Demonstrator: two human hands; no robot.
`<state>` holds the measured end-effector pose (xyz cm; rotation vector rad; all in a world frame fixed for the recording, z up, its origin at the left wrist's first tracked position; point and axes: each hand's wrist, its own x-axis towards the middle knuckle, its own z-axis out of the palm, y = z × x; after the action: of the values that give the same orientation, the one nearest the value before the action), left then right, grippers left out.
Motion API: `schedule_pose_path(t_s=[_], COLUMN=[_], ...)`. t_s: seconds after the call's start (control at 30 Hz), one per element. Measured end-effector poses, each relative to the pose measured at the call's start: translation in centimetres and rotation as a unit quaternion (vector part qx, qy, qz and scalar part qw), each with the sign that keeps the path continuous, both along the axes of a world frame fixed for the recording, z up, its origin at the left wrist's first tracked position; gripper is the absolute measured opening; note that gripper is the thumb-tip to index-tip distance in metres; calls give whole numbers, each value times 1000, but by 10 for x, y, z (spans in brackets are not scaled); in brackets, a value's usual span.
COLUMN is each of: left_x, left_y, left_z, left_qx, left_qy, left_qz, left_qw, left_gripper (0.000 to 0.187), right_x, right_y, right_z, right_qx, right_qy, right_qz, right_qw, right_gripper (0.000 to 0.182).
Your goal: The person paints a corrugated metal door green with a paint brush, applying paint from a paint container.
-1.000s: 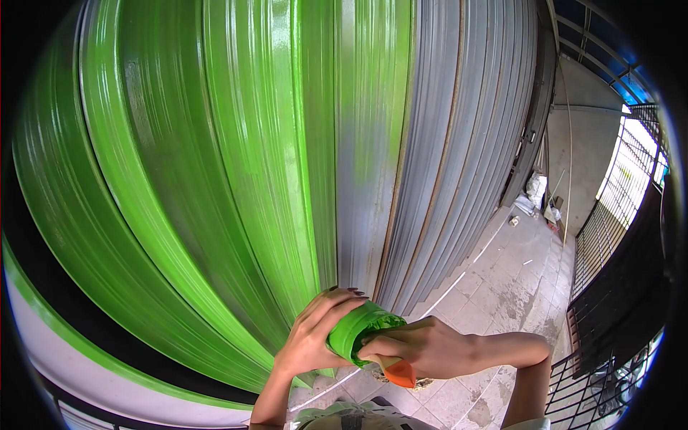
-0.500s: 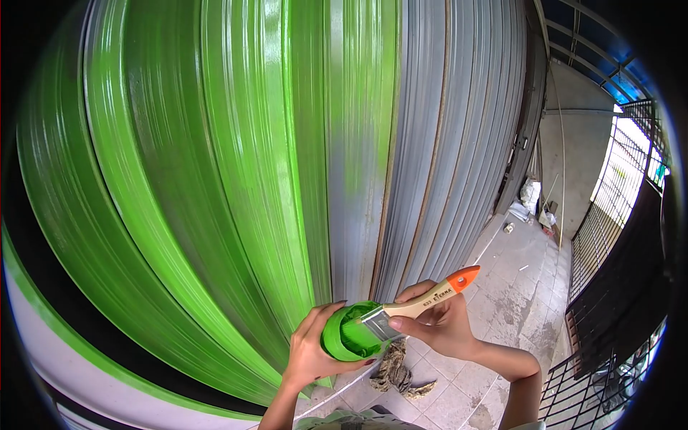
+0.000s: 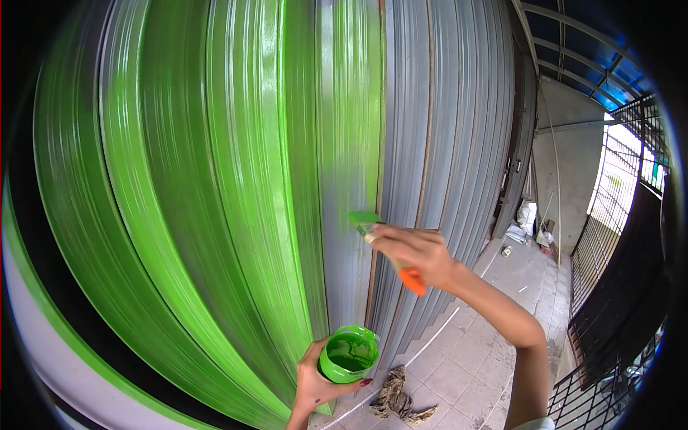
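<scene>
My left hand (image 3: 313, 380) is wrapped round a small can of green paint (image 3: 348, 378), its open top facing up at me. Green paint coats the inside of the can and its rim. Higher up, my right hand (image 3: 417, 252) grips a paintbrush (image 3: 411, 280) with an orange handle end. The green bristles point up and left, overlapping the folding metal door (image 3: 351, 265) at a grey part in this view. Left of the brush the door panels are glossy green; to the right they are bare grey with brownish seams.
A crumpled patterned rag (image 3: 395, 398) lies on the tiled floor (image 3: 451, 373) below my hands. Bags and odds and ends (image 3: 527, 215) sit by the far wall. Black metal grating (image 3: 602, 236) with a dark cloth runs along the right.
My right hand has lifted the paintbrush out of the can and up to the door, its bristles now pointing up-left. My left hand still holds the can, slightly lower in view.
</scene>
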<state>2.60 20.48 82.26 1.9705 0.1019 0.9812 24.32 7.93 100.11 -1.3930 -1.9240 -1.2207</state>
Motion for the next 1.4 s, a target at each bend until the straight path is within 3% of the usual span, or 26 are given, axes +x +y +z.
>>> schedule_pose_path(t_s=[0.1,0.23,0.33,0.5,0.57,0.67,0.8,0.9,1.03,1.17,1.27,1.3,1.4], left_x=[2,5,6,7,14,15,20,22,26,31,34,32,35], left_y=[-2,1,-4,-6,-5,-7,-7,-6,-7,-13,-18,-17,-22], left_z=[-6,-18,-12,-16,-15,-14,-19,-19,-20,-17,-12,-13,-12], left_qx=[-33,-28,-42,-58,-55,-57,-84,-87,-76,-92,-108,-105,-102], left_qy=[-10,8,-8,0,-1,4,4,-6,-2,7,10,5,-3], left_qz=[-16,-30,-21,-17,-12,-9,-29,-42,-43,-34,-35,-37,-38], left_qw=[999,999,999,998,998,998,996,995,996,995,993,994,994], left_gripper=[74,87,73,70,70,70,77,79,79,78,74,74,74], right_x=[33,47,45,57,51,55,51,41,48,44,38,38,39], right_y=[31,45,46,44,37,38,34,40,42,32,27,33,40], right_z=[-1,63,82,-40,-63,-39,88,100,33,-44,-45,-36,60], right_qx=[46,69,139,59,6,-61,12,139,130,14,-86,-71,20], right_qy=[-194,-213,-249,-288,-248,-189,-137,-229,-255,-245,-183,-183,-167], right_qz=[-47,-50,-42,-50,-1,22,-30,-12,-43,-4,34,44,9], right_qw=[979,973,958,954,969,980,990,963,957,970,979,980,986], right_gripper=[25,18,19,14,13,15,21,22,15,15,16,16,16])
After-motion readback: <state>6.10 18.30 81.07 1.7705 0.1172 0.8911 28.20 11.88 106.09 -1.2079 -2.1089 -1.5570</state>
